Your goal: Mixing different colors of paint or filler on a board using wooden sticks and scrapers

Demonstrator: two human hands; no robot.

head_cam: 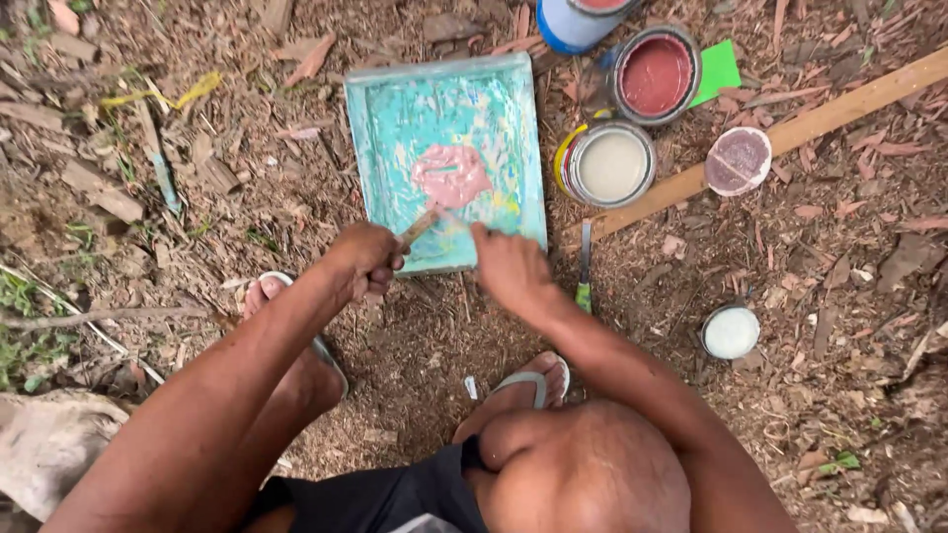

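The paint tray (449, 158), square and coated turquoise, lies flat on the ground (296, 197) among wood chips and bark, directly ahead of the person's sandalled feet. A pink paint puddle (450, 174) sits near the tray's centre. The left hand (365, 260) is closed in a fist around a wooden-handled brush (420, 227), which angles up toward the puddle; its working end is too blurred to make out. The right hand (509, 266) rests at the tray's near edge, fingers curled; whether it grips the edge I cannot tell. Just right of the tray stand an open can of cream paint (612, 165) and, behind it, an open can of red paint (655, 76). A wooden plank (839, 109) runs diagonally past them, with a loose lid (738, 161) lying on it. A small white can (731, 333) stands well apart, lower right.
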